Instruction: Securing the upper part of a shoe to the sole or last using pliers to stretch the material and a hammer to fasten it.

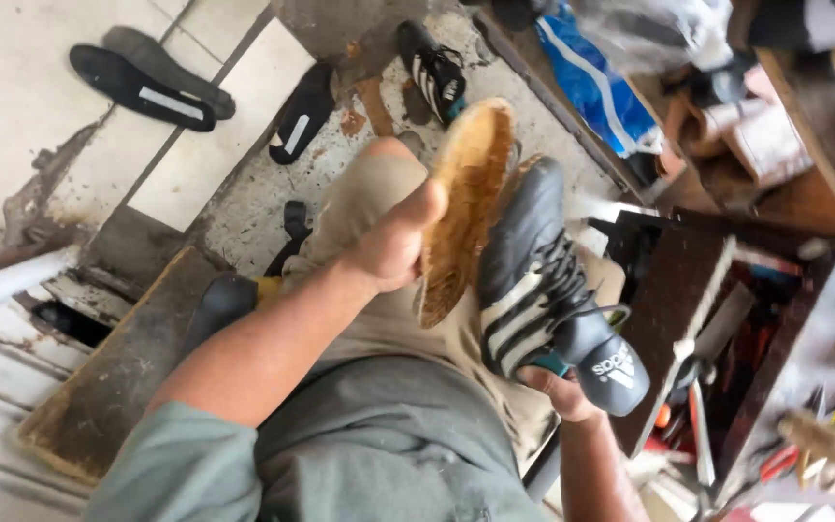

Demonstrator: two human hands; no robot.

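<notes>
My left hand (393, 246) grips a detached shoe sole (464, 208), its tan glue-stained inner face turned up and peeled away from the shoe. My right hand (561, 391) holds a black sports shoe upper (533, 280) with white stripes and black laces from below, near its heel. The sole's toe end still meets the shoe's toe at the far end. Both rest over my knee in tan trousers (369, 193).
Two black insoles (152, 82) and a third insole (302, 114) lie on the dirty floor, beside another black striped shoe (434, 70). A blue bag (591, 87) lies at the top. A wooden board (108, 387) sits at left; cluttered tools (727, 387) fill the right.
</notes>
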